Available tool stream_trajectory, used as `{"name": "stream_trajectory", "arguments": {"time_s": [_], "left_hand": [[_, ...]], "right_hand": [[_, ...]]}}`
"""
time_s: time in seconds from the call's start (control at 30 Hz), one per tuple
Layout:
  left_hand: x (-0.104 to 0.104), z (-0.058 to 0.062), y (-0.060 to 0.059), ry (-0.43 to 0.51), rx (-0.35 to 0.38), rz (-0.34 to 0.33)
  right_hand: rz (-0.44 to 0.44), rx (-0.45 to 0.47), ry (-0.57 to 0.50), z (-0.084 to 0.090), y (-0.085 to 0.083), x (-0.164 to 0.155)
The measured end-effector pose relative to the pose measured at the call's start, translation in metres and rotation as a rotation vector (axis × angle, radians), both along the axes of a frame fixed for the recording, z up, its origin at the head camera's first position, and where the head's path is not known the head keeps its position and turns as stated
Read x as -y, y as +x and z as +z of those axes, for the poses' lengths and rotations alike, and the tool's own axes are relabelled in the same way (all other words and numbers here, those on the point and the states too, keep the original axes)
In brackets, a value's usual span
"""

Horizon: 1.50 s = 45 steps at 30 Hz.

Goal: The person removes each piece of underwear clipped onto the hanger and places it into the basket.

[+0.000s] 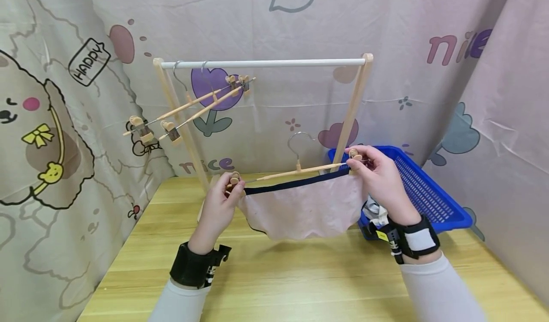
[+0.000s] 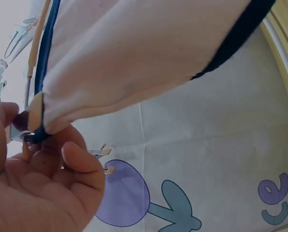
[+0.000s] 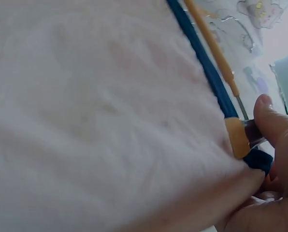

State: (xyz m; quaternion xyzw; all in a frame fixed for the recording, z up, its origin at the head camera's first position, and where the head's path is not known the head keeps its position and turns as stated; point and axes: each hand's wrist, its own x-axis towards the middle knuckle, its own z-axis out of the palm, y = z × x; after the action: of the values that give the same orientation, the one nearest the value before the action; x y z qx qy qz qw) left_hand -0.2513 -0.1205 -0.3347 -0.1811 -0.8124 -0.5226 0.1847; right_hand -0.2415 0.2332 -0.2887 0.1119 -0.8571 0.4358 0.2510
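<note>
Pale pink underpants point(image 1: 306, 210) with a navy waistband hang from a clip hanger point(image 1: 280, 173) held above the table. My left hand point(image 1: 216, 212) pinches the clip point(image 1: 234, 179) at the hanger's left end. At the other end, my right hand point(image 1: 386, 184) pinches the second clip point(image 1: 355, 155) between thumb and fingers. In the left wrist view, a wooden clip pad point(image 2: 35, 112) sits over the waistband's corner. The right wrist view likewise shows a clip pad point(image 3: 237, 138) on the navy band. The hanger's metal hook point(image 1: 296, 143) points up, off the rail.
A wooden rack with a white rail point(image 1: 266, 64) stands behind. Two bare clip hangers point(image 1: 201, 110) hang at its left end. A blue basket point(image 1: 429, 193) with cloth point(image 1: 375, 211) inside stands on the right of the wooden table point(image 1: 300, 284). Printed curtains point(image 1: 257, 26) surround the table.
</note>
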Motion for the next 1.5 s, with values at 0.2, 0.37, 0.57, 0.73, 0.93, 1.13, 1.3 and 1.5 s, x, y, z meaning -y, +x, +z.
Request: {"name": "stream_trajectory", "arguments": {"time_s": [0.2,0.37,0.57,0.73,0.93,1.13,1.3,1.5], "left_hand": [[-0.001,0.002,0.001,-0.012,0.076,0.04],[-0.002,0.004,0.003,-0.025,0.105,0.078],[-0.007,0.007,0.008,-0.036,0.049,0.161],[-0.015,0.009,0.015,-0.087,-0.164,0.238],[-0.03,0.008,0.022,-0.141,-0.394,0.199],[-0.048,0.008,0.029,-0.187,-0.426,0.121],[-0.057,0.01,0.032,-0.185,-0.305,0.061],[-0.064,0.011,0.031,-0.165,-0.129,0.004]], "right_hand": [[0.0,-0.041,-0.009,0.001,0.005,0.006],[-0.015,-0.057,-0.012,-0.001,0.008,0.01],[-0.009,-0.08,-0.021,-0.004,0.011,0.013],[-0.006,-0.112,-0.012,-0.007,0.013,0.016],[0.006,-0.147,0.007,-0.011,0.013,0.02],[0.039,-0.202,0.026,-0.015,0.012,0.024],[0.058,-0.257,0.06,-0.017,0.013,0.028],[0.074,-0.322,0.094,-0.018,0.015,0.034]]}}
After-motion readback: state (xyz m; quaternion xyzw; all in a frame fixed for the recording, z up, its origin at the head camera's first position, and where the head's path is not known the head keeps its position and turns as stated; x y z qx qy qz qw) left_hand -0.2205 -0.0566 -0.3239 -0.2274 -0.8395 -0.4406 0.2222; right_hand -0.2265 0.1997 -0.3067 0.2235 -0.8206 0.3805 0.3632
